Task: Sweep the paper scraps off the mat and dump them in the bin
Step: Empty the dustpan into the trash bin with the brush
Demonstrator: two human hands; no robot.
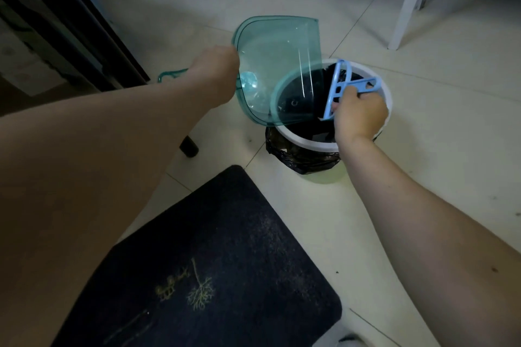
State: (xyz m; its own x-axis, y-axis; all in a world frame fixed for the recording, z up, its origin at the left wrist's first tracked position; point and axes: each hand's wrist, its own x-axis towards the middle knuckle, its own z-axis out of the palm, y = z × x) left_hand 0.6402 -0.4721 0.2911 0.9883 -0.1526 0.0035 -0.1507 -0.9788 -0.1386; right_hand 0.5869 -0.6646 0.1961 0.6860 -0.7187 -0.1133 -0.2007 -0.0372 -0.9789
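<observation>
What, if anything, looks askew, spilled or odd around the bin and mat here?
Nothing looks spilled: no scraps show on the mat or nearby tiles. The teal dustpan is tipped over the bin by the left hand, as dumping needs. The right hand holds the blue brush there. Only the black liner hangs crumpled outside.

A dim, bluish cast is seen throughout; faint glare is carried by the translucent teal plastic dustpan (277, 65), and straight lines are bent by wide-angle distortion near the edges.

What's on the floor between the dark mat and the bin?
In the head view, only bare pale floor tile separates the dark mat from the bin; no paper scraps show there.
</observation>
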